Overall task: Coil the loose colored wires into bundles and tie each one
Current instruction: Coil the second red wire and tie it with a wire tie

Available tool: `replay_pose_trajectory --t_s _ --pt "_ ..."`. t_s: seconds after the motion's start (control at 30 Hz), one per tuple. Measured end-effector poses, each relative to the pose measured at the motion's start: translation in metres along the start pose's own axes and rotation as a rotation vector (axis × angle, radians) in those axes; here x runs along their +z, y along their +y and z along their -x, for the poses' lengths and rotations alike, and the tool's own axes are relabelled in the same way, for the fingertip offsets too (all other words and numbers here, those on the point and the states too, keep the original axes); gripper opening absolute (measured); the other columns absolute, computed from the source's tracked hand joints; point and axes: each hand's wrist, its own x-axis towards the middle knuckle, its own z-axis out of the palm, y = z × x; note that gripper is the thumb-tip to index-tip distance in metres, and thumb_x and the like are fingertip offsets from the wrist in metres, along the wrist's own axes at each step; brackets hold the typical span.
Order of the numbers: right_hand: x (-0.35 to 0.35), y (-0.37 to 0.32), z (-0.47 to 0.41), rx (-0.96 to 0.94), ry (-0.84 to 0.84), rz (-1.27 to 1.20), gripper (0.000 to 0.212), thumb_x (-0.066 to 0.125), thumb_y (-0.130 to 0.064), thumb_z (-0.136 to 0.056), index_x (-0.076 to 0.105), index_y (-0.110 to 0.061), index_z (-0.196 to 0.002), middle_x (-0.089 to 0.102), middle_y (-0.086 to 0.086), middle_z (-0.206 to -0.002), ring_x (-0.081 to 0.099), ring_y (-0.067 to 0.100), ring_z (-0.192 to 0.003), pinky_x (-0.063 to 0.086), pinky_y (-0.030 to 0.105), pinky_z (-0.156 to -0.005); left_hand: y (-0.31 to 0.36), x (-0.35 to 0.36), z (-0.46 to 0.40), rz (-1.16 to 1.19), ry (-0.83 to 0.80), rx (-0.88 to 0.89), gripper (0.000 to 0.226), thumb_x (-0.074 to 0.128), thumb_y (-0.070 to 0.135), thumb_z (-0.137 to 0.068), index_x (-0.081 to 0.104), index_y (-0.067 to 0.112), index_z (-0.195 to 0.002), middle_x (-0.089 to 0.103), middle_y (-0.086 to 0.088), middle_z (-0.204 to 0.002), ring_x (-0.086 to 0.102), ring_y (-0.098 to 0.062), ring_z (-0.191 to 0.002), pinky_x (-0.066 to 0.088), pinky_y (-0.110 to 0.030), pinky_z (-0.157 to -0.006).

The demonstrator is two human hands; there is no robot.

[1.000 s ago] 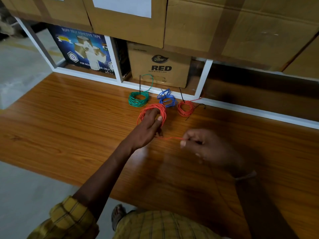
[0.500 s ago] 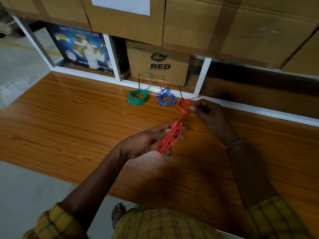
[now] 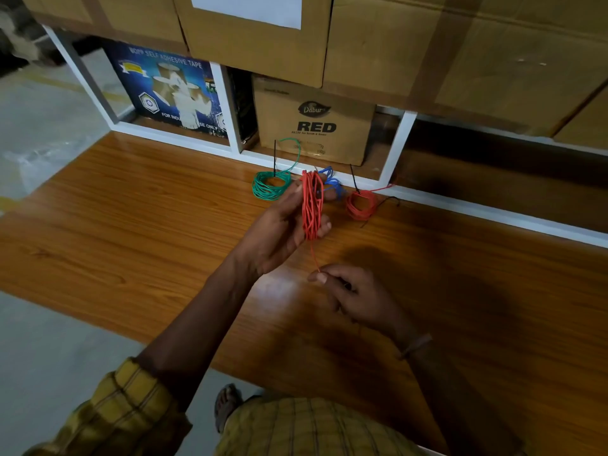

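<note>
My left hand point(image 3: 279, 222) holds a flattened coil of red wire point(image 3: 311, 205) upright above the wooden table point(image 3: 131, 225). One loose strand runs down from the coil to my right hand point(image 3: 355, 291), which pinches its end between thumb and forefinger. Behind, along the shelf's edge, lie a green coil point(image 3: 271, 185) with a black tie sticking up, a blue coil point(image 3: 332, 184) partly hidden by the held wire, and a second red coil point(image 3: 360, 204) with a black tie.
A white shelf frame point(image 3: 399, 149) stands at the table's far edge with a "Dabur RED" carton point(image 3: 316, 123) and a blue tape box point(image 3: 171, 90) inside. Large cardboard boxes point(image 3: 427, 44) sit on top. Grey floor lies left and below.
My right hand came back from the tied red coil toward me, drawing the loose strand down. My left hand lifted the red coil up and farther away, turning it upright.
</note>
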Motion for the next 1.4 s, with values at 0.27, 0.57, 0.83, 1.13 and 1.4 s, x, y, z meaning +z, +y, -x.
replay_pose_trajectory --t_s 0.27,0.57,0.83,1.13,1.4 --pt "-0.026 -0.040 0.008 0.035 -0.099 0.103 0.015 0.060 -0.019 -0.101 0.067 -0.009 -0.092 0.065 0.006 -0.058 0.055 0.015 -0.035 0.042 0.025 -0.036 -0.029 -0.009 -0.004 -0.629 0.172 0.000 0.047 0.040 0.037 -0.108 0.041 -0.003 -0.132 0.058 -0.027 -0.087 0.068 -0.031 -0.072 0.050 -0.040 -0.078" --pt "-0.081 -0.047 -0.001 -0.125 0.108 0.153 0.006 0.072 -0.011 -0.093 0.071 -0.012 -0.088 0.069 0.004 -0.075 0.059 0.010 -0.064 0.042 0.021 -0.060 -0.023 -0.020 0.014 -0.914 -0.117 -0.168 0.028 0.037 0.021 -0.115 0.046 -0.003 -0.127 0.066 -0.001 -0.071 0.067 -0.025 -0.066 0.051 -0.032 -0.071" --pt "-0.098 -0.013 -0.042 -0.307 0.312 0.269 0.005 0.077 -0.011 -0.088 0.077 -0.011 -0.093 0.058 -0.015 -0.084 0.053 -0.004 -0.080 0.037 0.011 -0.072 -0.015 0.000 0.033 -0.728 -0.304 -0.310 0.035 0.035 0.024 -0.115 0.045 -0.001 -0.138 0.068 -0.026 -0.086 0.065 -0.030 -0.074 0.051 -0.031 -0.075" --pt "-0.067 0.046 -0.063 -0.193 0.457 0.218 0.020 0.056 -0.025 -0.100 0.073 -0.018 -0.107 0.063 0.000 -0.103 0.059 0.014 -0.096 0.051 0.037 -0.083 -0.006 0.008 0.034 -0.066 -0.467 -0.279 0.047 0.026 0.020 -0.113 0.036 0.001 -0.155 0.038 -0.040 -0.154 0.062 -0.022 -0.067 0.052 -0.032 -0.070" --pt "0.006 0.035 -0.031 -0.139 0.253 0.173 0.026 0.053 -0.029 -0.098 0.075 -0.021 -0.109 0.064 -0.012 -0.077 0.062 0.010 -0.074 0.053 0.037 -0.073 0.005 0.015 0.005 0.153 -0.233 -0.028 0.051 0.022 0.029 -0.115 0.033 0.004 -0.158 0.037 -0.033 -0.151 0.062 -0.019 -0.073 0.052 -0.032 -0.075"
